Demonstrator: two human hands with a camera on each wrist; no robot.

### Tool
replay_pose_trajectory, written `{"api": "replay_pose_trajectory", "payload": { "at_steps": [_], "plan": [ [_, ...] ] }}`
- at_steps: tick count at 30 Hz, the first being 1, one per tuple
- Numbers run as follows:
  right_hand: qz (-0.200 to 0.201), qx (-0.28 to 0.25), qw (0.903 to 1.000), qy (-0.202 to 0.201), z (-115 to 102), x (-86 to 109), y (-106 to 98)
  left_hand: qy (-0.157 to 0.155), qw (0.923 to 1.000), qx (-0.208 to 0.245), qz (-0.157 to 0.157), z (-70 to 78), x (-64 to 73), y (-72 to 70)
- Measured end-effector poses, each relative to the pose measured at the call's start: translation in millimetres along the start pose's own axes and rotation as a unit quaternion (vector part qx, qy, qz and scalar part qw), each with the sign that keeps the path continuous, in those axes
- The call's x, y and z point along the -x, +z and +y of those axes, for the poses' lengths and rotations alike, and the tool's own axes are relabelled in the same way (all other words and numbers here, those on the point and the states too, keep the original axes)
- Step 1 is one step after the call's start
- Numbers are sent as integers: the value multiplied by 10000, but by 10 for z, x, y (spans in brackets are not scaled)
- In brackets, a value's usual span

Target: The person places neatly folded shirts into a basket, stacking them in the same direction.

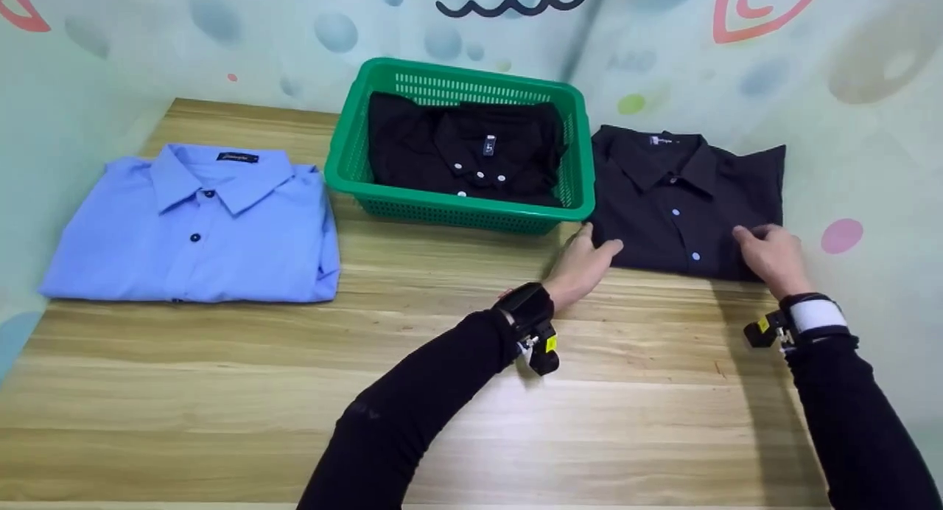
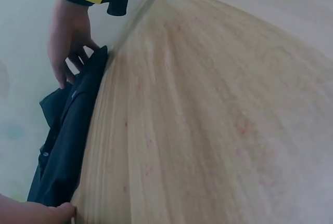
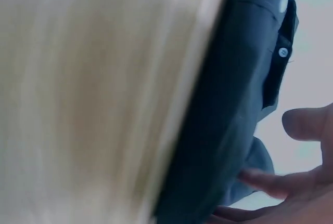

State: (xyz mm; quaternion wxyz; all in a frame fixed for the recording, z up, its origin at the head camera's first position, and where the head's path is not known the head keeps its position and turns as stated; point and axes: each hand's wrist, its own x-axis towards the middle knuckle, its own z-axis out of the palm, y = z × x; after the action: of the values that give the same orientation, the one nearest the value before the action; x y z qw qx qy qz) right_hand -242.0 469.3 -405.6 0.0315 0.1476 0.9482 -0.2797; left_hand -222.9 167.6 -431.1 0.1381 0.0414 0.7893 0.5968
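A folded black button-up shirt (image 1: 648,230) lies collar-away on the right side of the wooden table. My left hand (image 1: 582,263) is at its near left corner, thumb and fingers spread apart at the edge. On the shirt's right side rests my right hand (image 1: 777,259). In the right wrist view, the thumb of the right hand (image 3: 307,177) stands away from the cloth while a fingertip touches the shirt (image 3: 218,104). The left wrist view shows both hands at opposite ends of the shirt (image 2: 78,125), the left thumb (image 2: 60,211) by its near edge.
A green plastic basket (image 1: 457,214) stands left of the black shirt, almost against it, with another folded black shirt (image 1: 412,152) inside. Farther left lies a folded blue shirt (image 1: 243,259). Patterned walls (image 1: 869,163) border the table (image 1: 516,421) at the back and sides.
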Motion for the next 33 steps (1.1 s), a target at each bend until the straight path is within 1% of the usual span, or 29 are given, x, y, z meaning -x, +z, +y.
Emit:
{"api": "replay_pose_trajectory", "payload": {
  "at_steps": [5,8,12,14,18,22,27,30,33],
  "plan": [
    [-135,26,9997,-200,63,24,55,221,9992,103,-305,-4,-1,33],
    [-241,143,9991,-304,81,47,57,443,9978,-195,-457,-8,8,44],
    [-404,234,9982,-372,102,90,50,699,9918,-872,-626,-28,31,65],
    [-479,201,9979,-378,114,120,48,760,9896,-1015,-679,-30,55,71],
    [-632,94,9972,-401,135,217,49,884,9878,-1028,-771,-39,120,64],
    [-717,32,9966,-397,144,381,58,1038,9840,-1127,-912,-89,258,5],
    [-709,228,9964,-403,141,634,34,1232,9772,-1326,-1105,-165,507,-116],
    [-814,425,9950,-387,139,775,-21,1293,9767,-1286,-1135,-206,660,-147],
    [-1020,522,9928,-357,146,916,-71,1301,9772,-1179,-1192,-247,836,-133]
  ]
}}
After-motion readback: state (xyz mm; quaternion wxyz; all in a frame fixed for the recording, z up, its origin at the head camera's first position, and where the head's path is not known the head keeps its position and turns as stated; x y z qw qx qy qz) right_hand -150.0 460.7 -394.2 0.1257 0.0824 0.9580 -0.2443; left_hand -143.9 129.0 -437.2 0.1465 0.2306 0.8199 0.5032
